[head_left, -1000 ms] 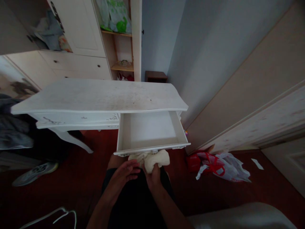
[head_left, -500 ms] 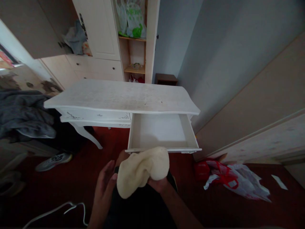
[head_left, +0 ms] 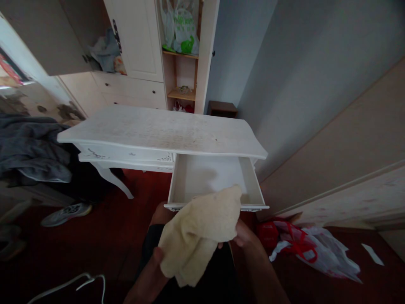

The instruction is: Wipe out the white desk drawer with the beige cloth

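A cream-coloured cloth (head_left: pixel 202 228) hangs loosely folded between my hands, above my lap. My left hand (head_left: pixel 155 270) grips its lower left edge, most of the fingers being hidden behind it. At the cloth's right side, my right hand (head_left: pixel 242 234) holds on with closed fingers, partly covered by the fabric. Just beyond, a white drawer (head_left: pixel 221 169) is pulled out of the white desk (head_left: pixel 152 128), and the cloth's upper part overlaps its front edge in view. The cloth's shadow falls on the drawer's bottom.
Behind the desk stands a cabinet (head_left: pixel 139 46) with an open door and plastic bags (head_left: pixel 185 31) on a shelf. Grey clothes (head_left: pixel 31 143) lie at left above a shoe (head_left: pixel 66 214). A white cable (head_left: pixel 76 278) and a red-and-white bag (head_left: pixel 316 249) are on the floor.
The cloth has been spread wider and lifted slightly to the right. My left hand, open beside it before, now grips its left edge. My right hand has moved right and up.
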The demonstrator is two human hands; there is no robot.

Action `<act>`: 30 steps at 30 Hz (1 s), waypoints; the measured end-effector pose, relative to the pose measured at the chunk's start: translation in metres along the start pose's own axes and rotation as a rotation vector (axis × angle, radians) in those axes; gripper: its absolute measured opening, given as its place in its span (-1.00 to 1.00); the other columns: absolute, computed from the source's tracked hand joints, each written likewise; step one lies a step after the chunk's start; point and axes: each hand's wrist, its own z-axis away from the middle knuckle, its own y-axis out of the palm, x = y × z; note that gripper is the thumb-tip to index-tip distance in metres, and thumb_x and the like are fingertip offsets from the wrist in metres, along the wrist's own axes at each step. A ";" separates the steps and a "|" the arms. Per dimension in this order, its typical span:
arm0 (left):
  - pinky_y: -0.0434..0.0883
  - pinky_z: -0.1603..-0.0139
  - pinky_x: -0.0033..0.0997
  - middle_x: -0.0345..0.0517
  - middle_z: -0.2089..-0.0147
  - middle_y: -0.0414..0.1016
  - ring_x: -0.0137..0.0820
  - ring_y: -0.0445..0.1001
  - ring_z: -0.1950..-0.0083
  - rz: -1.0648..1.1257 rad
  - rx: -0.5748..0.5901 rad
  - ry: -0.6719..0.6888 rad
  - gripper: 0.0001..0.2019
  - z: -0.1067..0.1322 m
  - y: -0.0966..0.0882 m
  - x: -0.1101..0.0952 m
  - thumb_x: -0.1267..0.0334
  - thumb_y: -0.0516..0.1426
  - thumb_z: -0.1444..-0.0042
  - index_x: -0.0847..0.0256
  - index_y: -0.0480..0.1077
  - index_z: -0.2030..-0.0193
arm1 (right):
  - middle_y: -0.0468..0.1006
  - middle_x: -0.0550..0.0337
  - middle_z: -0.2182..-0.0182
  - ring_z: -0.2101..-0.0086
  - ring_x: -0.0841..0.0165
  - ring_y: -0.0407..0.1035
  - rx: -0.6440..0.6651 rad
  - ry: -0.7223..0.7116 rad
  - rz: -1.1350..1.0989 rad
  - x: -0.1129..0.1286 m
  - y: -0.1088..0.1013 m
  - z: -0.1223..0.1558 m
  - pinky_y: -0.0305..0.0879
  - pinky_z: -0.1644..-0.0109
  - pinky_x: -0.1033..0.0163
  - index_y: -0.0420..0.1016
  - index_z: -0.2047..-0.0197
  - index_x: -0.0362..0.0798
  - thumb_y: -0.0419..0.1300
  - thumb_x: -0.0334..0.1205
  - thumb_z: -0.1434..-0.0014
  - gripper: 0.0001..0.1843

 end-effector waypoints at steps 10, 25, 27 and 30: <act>0.56 -0.10 -0.16 0.04 0.10 0.64 -0.05 0.57 -0.08 0.061 0.032 -0.055 -0.38 -0.004 0.043 -0.015 0.09 0.41 0.16 0.27 0.47 -0.07 | 0.64 0.01 0.17 -0.10 0.01 0.39 -0.125 -0.245 -0.280 0.013 -0.019 0.010 0.36 -0.11 -0.07 0.59 0.19 0.03 0.31 0.47 0.14 -0.29; 0.57 0.12 -0.29 0.03 0.05 0.63 -0.07 0.58 0.00 -0.545 0.316 0.317 -0.12 -0.023 0.096 -0.064 0.13 0.55 0.55 0.12 0.43 -0.06 | 0.64 0.07 0.08 0.07 0.12 0.53 -0.468 -0.485 -0.208 0.040 -0.028 0.020 0.49 0.00 0.07 0.57 0.10 -0.02 0.51 -0.03 0.11 -0.49; 0.56 0.16 -0.31 0.00 0.12 0.64 -0.11 0.59 0.07 -0.672 0.205 0.334 -0.24 -0.023 0.102 -0.067 0.14 0.52 0.44 0.15 0.45 -0.02 | 0.65 0.04 0.11 0.09 0.11 0.54 -0.529 -0.494 -0.198 0.047 -0.028 0.020 0.49 -0.01 0.08 0.59 0.16 -0.06 0.52 -0.03 0.14 -0.51; 0.51 0.22 -0.35 0.00 0.21 0.64 -0.17 0.60 0.17 -0.740 0.070 0.384 -0.49 -0.034 0.104 -0.068 -0.05 0.39 0.19 0.21 0.53 0.14 | 0.66 0.04 0.14 0.11 0.12 0.54 -0.581 -0.528 -0.155 0.059 -0.032 0.020 0.48 -0.02 0.09 0.61 0.22 -0.08 0.54 -0.01 0.19 -0.51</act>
